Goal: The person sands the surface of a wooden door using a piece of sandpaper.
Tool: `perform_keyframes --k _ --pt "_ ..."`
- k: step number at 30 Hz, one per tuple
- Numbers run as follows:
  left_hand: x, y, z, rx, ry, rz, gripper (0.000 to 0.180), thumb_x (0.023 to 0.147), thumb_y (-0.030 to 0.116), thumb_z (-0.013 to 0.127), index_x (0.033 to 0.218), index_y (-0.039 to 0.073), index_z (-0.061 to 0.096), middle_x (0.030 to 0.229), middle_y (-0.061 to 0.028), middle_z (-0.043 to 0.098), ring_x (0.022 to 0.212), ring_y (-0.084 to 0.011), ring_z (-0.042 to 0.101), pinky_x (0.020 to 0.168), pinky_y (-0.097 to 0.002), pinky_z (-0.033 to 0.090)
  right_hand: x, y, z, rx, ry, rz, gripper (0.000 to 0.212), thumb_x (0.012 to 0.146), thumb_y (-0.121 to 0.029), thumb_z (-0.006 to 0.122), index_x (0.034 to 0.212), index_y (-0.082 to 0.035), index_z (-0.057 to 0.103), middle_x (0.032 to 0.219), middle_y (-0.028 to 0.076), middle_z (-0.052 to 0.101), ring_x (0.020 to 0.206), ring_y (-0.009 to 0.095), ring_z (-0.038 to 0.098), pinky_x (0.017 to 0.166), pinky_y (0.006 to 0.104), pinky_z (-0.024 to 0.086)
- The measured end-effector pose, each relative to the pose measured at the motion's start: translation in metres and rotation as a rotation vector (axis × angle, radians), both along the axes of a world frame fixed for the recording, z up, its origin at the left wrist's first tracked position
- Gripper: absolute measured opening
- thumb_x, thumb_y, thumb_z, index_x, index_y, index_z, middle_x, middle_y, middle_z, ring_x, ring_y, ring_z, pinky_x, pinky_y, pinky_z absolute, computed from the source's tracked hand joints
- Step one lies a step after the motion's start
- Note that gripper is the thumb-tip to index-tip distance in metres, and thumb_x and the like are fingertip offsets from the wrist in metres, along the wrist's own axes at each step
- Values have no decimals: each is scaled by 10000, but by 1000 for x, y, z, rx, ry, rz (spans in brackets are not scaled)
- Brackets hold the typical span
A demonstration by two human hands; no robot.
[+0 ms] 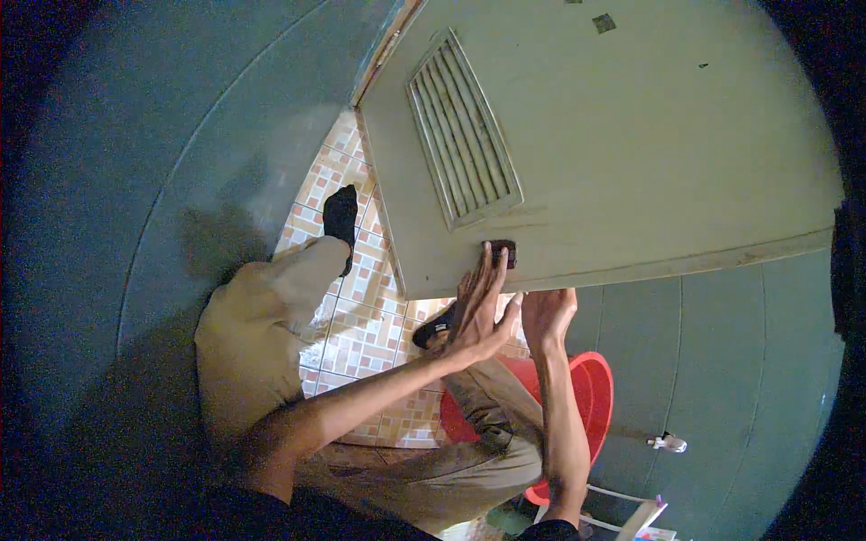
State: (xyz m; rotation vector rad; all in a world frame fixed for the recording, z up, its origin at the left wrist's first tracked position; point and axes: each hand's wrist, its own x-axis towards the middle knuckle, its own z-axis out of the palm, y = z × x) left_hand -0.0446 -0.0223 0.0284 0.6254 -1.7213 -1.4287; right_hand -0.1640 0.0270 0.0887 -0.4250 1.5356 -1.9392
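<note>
A pale olive door (631,162) with a slatted vent (465,126) fills the upper part of the view. On it, close to its lower edge, sits a small dark rectangular block (511,255); I cannot make out whether it is fixed there. My left hand (481,311) lies with fingers stretched over the block's left side, fingertips touching it and thumb apart. Just right of it, my right hand (548,316) curls at the door's edge. Its fingertips are hidden behind that edge.
Grey-green walls (225,162) close in on both sides. Underfoot is a patterned tile floor (370,334). A red plastic tub (591,388) stands beside my right forearm, below a small white tap-like fitting (667,443) on the wall. A white rack (640,518) is at the lower right.
</note>
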Motion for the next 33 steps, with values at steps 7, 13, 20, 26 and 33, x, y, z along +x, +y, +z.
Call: perform_keyframes --k 7,13,20,26,33 --pt "1 1 3 2 38 -4 793 1016 325 521 1629 12 127 1655 -343 83 1532 -493 151 1233 -584 160 -11 7 -4 -12 -34 53 557 1045 -441 457 1477 -91 469 1502 86 496 1378 291 464 1160 483 352" --pt "1 3 4 -3 41 1 790 1019 318 520 1630 14 124 1654 -350 62 1521 -513 161 1222 -601 171 -16 10 -10 43 43 19 534 1039 -437 458 1442 -89 499 1463 77 529 1332 277 496 1145 485 365" --pt "6 1 26 -185 171 -48 824 1005 371 527 1633 18 127 1660 -347 38 1516 -530 165 1189 -652 195 -11 12 -5 38 -21 73 484 1047 -392 443 1374 -52 549 1379 94 588 1292 266 528 1129 453 392" --pt "3 -3 7 -142 125 -9 838 999 363 538 1637 28 110 1666 -336 24 1529 -513 143 1204 -635 161 -4 6 -5 7 4 22 479 1048 -387 438 1371 -52 556 1387 91 586 1286 260 531 1131 442 383" --pt "-1 -3 -1 -23 64 52 829 1018 370 522 1637 26 93 1664 -338 24 1540 -500 111 1209 -635 149 4 0 0 -37 -67 62 486 1036 -415 461 1358 -67 572 1365 96 603 1266 258 539 1114 427 387"
